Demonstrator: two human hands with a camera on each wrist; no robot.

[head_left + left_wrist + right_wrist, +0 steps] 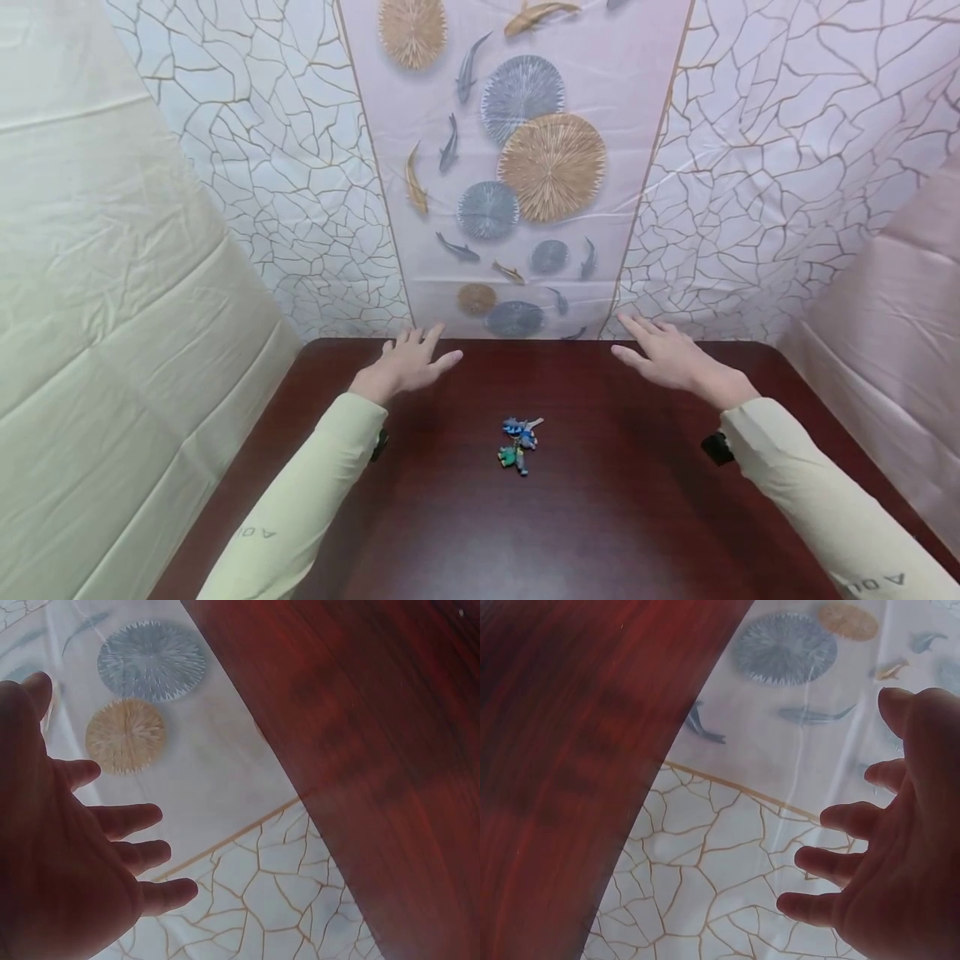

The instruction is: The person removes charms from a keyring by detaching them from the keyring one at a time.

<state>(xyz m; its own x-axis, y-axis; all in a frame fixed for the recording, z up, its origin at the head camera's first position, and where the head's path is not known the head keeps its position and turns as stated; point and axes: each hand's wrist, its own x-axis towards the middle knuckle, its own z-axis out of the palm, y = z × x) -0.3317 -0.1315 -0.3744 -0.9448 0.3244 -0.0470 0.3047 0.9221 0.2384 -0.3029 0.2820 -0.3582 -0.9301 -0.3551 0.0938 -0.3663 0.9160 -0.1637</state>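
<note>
A small bunch of keychain figures (517, 446), blue and green with a silver key (535, 423), lies on the dark red wooden table (450, 525). To its left and farther back, my left hand (405, 362) is held over the table with fingers spread. On the other side my right hand (671, 357) hovers in much the same way, its fingers straight. Neither hand touches the bunch. In the left wrist view the left hand (67, 847) has nothing in its palm; the right hand (900, 832) looks bare too in the right wrist view.
Behind the table's far edge hangs a patterned cloth (551, 167) with printed fish and round shapes. Pale fabric walls rise at the left (135, 333) and right (892, 333). Dark wrist devices sit under the left cuff (379, 445) and right cuff (717, 448).
</note>
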